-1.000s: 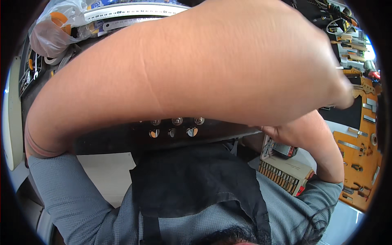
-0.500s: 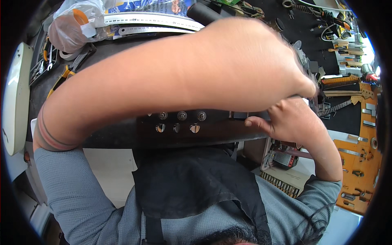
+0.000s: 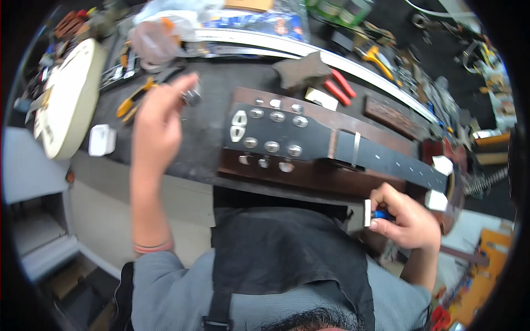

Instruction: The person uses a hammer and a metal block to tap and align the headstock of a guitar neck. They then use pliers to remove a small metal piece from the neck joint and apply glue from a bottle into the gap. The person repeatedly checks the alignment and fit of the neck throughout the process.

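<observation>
A guitar neck with a black headstock (image 3: pixel 265 131) and silver tuners lies on the bench, over long brown wood. A thin metal strip (image 3: pixel 356 149) crosses its dark fingerboard (image 3: pixel 386 161). My left hand (image 3: pixel 157 124) is raised to the left of the headstock, its fingers closed on a small round metallic piece (image 3: pixel 192 97), blurred by motion. Below the neck, my right hand (image 3: pixel 407 216) grips a blue-handled tool with a flat white end (image 3: pixel 367 213). Two white pieces (image 3: pixel 436 200) sit at either side of the fingerboard's far right part.
Behind the neck lie a grey crumpled piece (image 3: pixel 301 71), red-handled pliers (image 3: pixel 338 88), a dark wooden block (image 3: pixel 391 117) and a long metal ruler (image 3: pixel 359 71). At left stand a cream guitar body (image 3: pixel 72 99), a small white container (image 3: pixel 102 139) and a yellow-handled tool (image 3: pixel 135 98).
My left arm, which reached across to the right over the neck, has swung back left, uncovering the headstock. My right hand is now lower, showing the blue-handled tool. The view has tilted.
</observation>
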A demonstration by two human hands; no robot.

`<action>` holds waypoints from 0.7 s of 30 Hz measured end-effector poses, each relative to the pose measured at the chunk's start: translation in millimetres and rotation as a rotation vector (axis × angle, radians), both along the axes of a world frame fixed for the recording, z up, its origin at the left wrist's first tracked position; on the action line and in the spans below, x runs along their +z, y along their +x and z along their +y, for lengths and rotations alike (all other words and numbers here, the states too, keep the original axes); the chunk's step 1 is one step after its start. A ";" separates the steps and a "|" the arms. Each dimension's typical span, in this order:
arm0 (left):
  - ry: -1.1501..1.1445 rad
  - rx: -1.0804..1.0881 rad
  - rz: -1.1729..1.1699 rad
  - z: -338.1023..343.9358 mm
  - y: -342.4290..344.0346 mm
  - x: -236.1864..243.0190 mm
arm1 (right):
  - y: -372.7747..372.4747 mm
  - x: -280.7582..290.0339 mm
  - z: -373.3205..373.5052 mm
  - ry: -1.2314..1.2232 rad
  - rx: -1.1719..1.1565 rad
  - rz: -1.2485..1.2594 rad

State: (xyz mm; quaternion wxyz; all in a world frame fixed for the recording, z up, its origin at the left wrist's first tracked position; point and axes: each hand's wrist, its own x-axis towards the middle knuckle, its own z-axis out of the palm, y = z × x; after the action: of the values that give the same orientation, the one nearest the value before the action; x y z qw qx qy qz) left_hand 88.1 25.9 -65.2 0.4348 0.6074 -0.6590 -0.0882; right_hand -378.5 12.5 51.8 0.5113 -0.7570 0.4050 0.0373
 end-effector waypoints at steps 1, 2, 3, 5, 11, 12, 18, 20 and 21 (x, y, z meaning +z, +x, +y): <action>0.020 0.035 -0.035 10.3 3.2 -15.8 | -7.5 -13.9 9.6 -0.018 -0.098 0.049; -0.050 0.056 -0.166 17.5 5.9 -31.2 | -16.3 -39.6 20.0 -0.151 -0.259 0.052; 0.016 0.104 -0.242 25.0 5.6 -44.2 | -24.4 -59.5 28.6 -0.280 -0.432 0.077; 0.014 0.157 -0.334 33.7 2.8 -57.9 | -37.4 -93.7 34.0 -0.579 -0.500 0.210; -0.134 0.217 -0.346 22.3 0.9 -19.9 | -68.1 -168.9 16.9 -1.129 -0.421 0.337; -0.114 0.251 -0.334 19.4 2.9 -9.7 | -68.6 -172.1 13.7 -1.112 -0.444 0.322; -0.098 0.166 0.009 1.4 -31.7 25.6 | -67.0 -169.7 12.7 -1.172 -0.513 0.167; -0.096 0.022 0.029 -0.7 -60.3 31.4 | -74.8 -168.1 14.0 -1.181 -0.504 0.094; -0.081 -0.053 -0.007 1.6 -83.4 41.1 | -76.9 -168.7 17.0 -1.179 -0.493 0.046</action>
State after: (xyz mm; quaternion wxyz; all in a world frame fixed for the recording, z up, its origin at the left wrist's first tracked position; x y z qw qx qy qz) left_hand 4.7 27.4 -24.1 0.4544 0.5720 -0.6793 -0.0706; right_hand -455.4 29.5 -116.9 -0.0063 -0.7948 0.5308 -0.2941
